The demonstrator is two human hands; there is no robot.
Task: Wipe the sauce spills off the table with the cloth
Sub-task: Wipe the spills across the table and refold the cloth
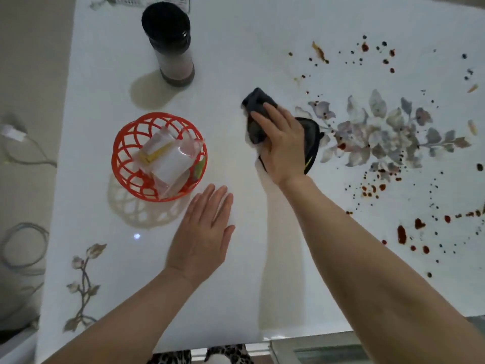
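A dark grey cloth [258,103] with a yellow mark lies bunched on the white table [249,48] at the centre. My right hand [282,143] presses flat on top of it, fingers pointing to the upper left. Red and dark sauce spills [401,233] dot the table's right side, around and over a printed grey flower pattern [380,130]. More sauce drops [364,47] lie at the upper right. My left hand [206,232] rests flat on the table, fingers spread a little, holding nothing.
A red plastic basket [123,143] with plastic-wrapped packets stands left of centre, just above my left hand. A tall jar with a black lid [168,40] stands at the upper left. The table's front edge [288,337] runs near the bottom. Cables lie on the floor at left.
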